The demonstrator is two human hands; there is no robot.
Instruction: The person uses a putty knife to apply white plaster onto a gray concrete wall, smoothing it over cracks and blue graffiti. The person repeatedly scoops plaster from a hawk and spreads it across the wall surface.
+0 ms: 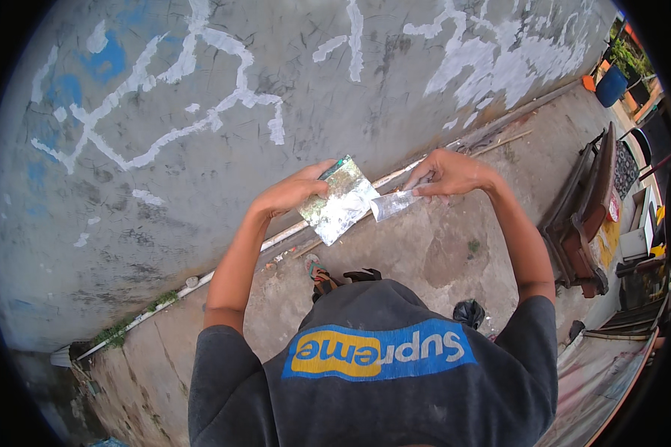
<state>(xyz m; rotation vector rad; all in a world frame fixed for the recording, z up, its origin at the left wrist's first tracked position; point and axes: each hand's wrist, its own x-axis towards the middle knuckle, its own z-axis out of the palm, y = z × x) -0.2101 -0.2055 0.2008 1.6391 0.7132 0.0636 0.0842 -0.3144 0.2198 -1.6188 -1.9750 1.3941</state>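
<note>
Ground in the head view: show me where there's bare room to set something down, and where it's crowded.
Bare concrete shows between the right hand and the black bundle; more lies between the white pipe and left sleeve. Crowded: the far right, around the brown wooden furniture.

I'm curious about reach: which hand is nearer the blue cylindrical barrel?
Right. The right hand is well short of the blue cylindrical barrel, to its left; the left hand is farther left, holding a shiny silvery rectangular sheet.
</note>
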